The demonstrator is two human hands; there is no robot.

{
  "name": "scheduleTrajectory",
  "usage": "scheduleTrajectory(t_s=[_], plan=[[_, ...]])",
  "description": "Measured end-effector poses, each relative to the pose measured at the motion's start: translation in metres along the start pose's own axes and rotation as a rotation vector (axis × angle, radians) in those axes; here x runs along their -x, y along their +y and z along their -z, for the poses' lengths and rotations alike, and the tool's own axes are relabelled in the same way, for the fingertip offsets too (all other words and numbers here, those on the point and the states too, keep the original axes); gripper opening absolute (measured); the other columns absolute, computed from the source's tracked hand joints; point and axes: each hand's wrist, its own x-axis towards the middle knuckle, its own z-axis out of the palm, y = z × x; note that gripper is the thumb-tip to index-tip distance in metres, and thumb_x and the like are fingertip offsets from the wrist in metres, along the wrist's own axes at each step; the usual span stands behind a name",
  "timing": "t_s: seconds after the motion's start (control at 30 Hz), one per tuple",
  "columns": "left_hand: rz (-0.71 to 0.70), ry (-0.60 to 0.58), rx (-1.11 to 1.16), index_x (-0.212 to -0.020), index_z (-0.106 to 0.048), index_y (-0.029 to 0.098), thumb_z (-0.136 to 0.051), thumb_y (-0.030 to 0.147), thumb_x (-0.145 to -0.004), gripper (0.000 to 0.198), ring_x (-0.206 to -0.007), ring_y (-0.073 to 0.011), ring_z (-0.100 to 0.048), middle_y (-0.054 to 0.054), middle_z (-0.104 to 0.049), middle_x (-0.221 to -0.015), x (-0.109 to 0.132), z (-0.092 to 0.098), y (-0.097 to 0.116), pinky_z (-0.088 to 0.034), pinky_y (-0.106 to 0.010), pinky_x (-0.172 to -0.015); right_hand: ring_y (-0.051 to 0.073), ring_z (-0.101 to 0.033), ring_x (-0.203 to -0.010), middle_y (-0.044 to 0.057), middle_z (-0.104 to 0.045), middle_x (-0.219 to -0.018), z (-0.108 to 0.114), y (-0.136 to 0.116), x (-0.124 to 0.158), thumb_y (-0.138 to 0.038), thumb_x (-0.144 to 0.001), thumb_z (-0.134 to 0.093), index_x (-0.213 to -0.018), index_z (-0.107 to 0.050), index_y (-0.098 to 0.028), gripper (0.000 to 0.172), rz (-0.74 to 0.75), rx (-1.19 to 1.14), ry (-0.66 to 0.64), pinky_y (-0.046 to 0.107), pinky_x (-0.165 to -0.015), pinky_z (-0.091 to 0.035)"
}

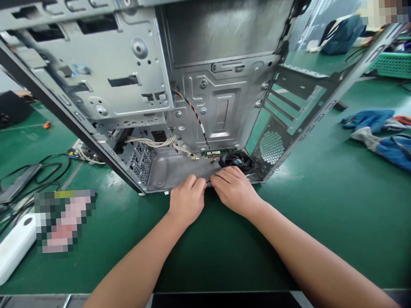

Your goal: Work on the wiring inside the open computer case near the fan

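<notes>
An open metal computer case (pixel 219 97) stands on the table in front of me. At its lower front edge, my left hand (pixel 187 199) and my right hand (pixel 234 189) meet with fingers closed. A thin dark piece shows between the fingertips; I cannot make out what it is. Just behind my right hand lies a black cooling fan (pixel 236 160). A green memory module (pixel 214 152) rests on the case floor beside the fan. A multicoloured cable (pixel 192 109) hangs from the drive cage (pixel 122 52), and a bundle of white wires (pixel 163 141) lies to the left.
To the left are black cables (pixel 49 170), a dark adapter (pixel 19 184) and a white power strip (pixel 14 247). Blue-and-grey gloves (pixel 393 142) lie on the green table (pixel 320 202) at right. A green basket (pixel 397 65) and a blue bag (pixel 343 36) are farther back.
</notes>
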Motion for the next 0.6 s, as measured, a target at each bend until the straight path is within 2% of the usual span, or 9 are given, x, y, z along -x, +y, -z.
scheduleTrajectory(t_s=[0.27, 0.43, 0.6], plan=[[-0.015, 0.022, 0.023, -0.082, -0.061, 0.020, -0.036, 0.027, -0.098, 0.030, -0.062, -0.0134, -0.052, -0.002, -0.054, -0.074, 0.0008, 0.0009, -0.0004, -0.035, -0.027, -0.054, 0.018, -0.051, -0.080, 0.006, -0.063, -0.078, 0.0004, 0.0015, 0.0024, -0.016, -0.094, -0.044, -0.086, -0.067, -0.018, 0.024, -0.001, -0.001, 0.002, 0.033, -0.078, -0.038], [-0.016, 0.016, 0.050, -0.084, -0.061, 0.020, -0.036, 0.028, -0.098, 0.029, -0.063, -0.0133, -0.053, -0.003, -0.055, -0.075, 0.0017, 0.0001, -0.0009, -0.037, -0.026, -0.054, 0.019, -0.054, -0.089, 0.007, -0.064, -0.083, -0.0009, 0.0038, 0.0039, -0.015, -0.094, -0.045, -0.091, -0.068, -0.018, 0.024, 0.018, -0.020, 0.005, 0.032, -0.080, -0.040], [-0.020, 0.011, 0.093, -0.090, -0.061, 0.020, -0.039, 0.026, -0.097, 0.024, -0.066, -0.0137, -0.056, -0.002, -0.057, -0.076, 0.0017, -0.0003, -0.0006, -0.040, -0.026, -0.057, 0.017, -0.050, -0.077, 0.005, -0.062, -0.076, -0.0012, 0.0042, 0.0047, -0.016, -0.094, -0.045, -0.089, -0.069, -0.018, 0.025, 0.017, -0.003, -0.019, 0.032, -0.073, -0.038]])
